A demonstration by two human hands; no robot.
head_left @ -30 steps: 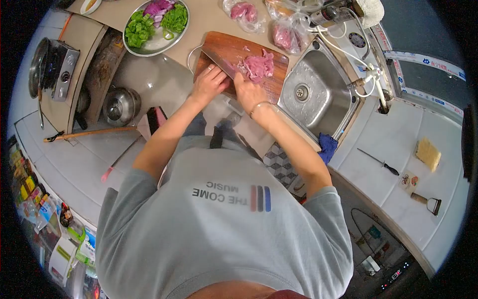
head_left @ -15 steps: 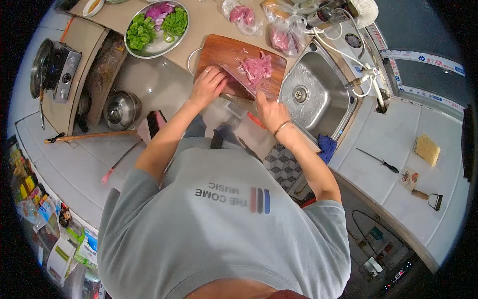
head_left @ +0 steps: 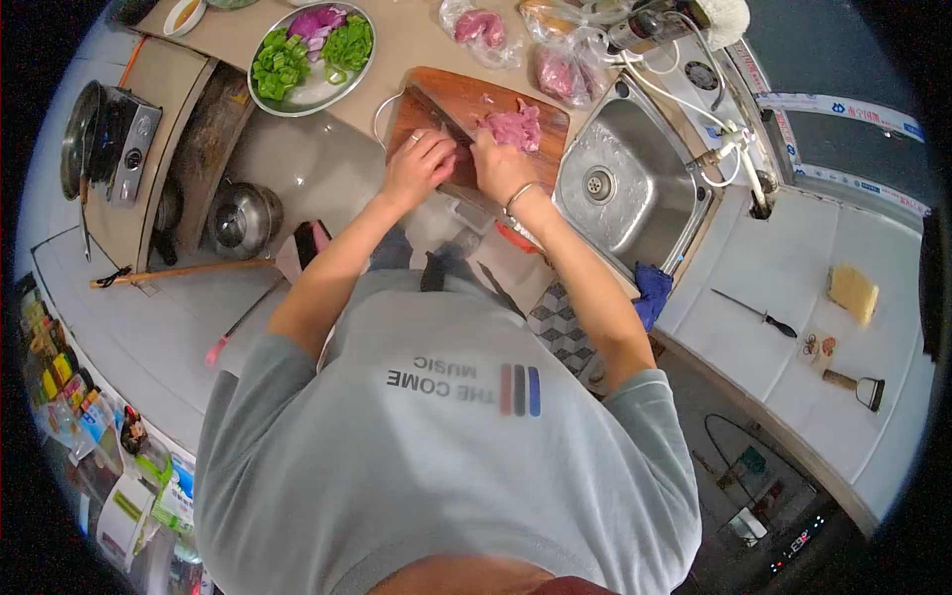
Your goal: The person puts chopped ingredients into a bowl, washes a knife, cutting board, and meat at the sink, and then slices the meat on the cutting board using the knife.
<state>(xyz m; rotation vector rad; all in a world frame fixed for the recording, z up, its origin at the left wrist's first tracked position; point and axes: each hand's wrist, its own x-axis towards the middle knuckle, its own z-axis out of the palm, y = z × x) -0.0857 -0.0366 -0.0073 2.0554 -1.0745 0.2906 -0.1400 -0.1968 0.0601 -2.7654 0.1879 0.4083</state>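
On a brown wooden cutting board [head_left: 545, 164] at the counter's front edge lies a pile of sliced pink meat [head_left: 514, 126]. My right hand [head_left: 502, 171] is wrapped round the handle of a knife [head_left: 443, 115], whose blade points up and left across the board. Left of the blade, my left hand [head_left: 418, 167] presses with bent fingers on a piece of meat [head_left: 458, 159] at the board's lower left, largely covered by the fingers. A metal plate [head_left: 319, 91] with chopped green peppers [head_left: 281, 63] and purple onion [head_left: 315, 22] stands beyond the board to the left.
The steel sink [head_left: 635, 178] adjoins the board's right side, with a blue cloth [head_left: 651, 293] on its near edge. Bagged meat [head_left: 563, 77] lies behind the board. On the right counter are a sharpening rod [head_left: 778, 325], a sponge [head_left: 853, 294] and a peeler [head_left: 868, 393].
My right hand and the knife first moved right and toward me, then back up and left. My left hand has stayed near the board's lower left.
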